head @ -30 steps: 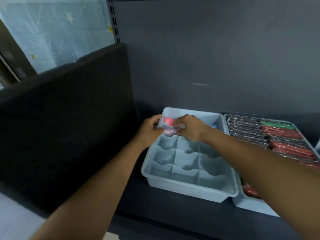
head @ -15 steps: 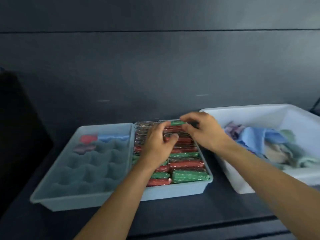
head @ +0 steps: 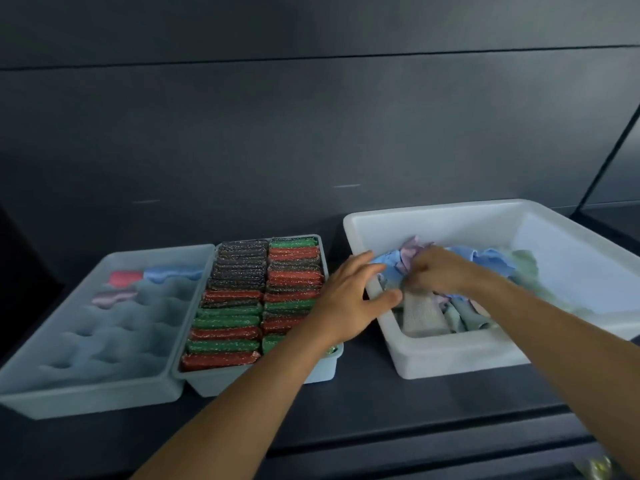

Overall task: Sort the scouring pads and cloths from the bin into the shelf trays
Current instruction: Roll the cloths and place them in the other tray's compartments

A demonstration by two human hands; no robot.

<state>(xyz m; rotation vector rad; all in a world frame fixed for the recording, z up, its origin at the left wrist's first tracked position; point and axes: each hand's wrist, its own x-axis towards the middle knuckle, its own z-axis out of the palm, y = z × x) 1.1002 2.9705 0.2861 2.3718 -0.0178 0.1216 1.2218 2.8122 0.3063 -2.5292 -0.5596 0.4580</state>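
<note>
Head view: the left hand (head: 349, 299), fingers spread wide, straddles the left wall of a white rectangular plastic bin (head: 450, 358) on a dark shelf (head: 346, 410). The right hand (head: 440, 271) is inside the bin, its fingers curled down into crumpled pastel cloths (head: 491, 258); blur hides whether they pinch one. Just left of the left fingers sits a pale blue tray of glittery red, green and black scouring pads (head: 256, 296). Further left is a pale blue divided tray (head: 86, 393).

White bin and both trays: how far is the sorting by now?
Done: the pad tray is packed with scouring pads, and three rolled cloths sit in the far compartments of the divided tray. In hand: the left hand is at the wall of the white bin, the right hand in its loose cloths, grip too blurred to judge. Left: that pile, and most compartments are empty.
</note>
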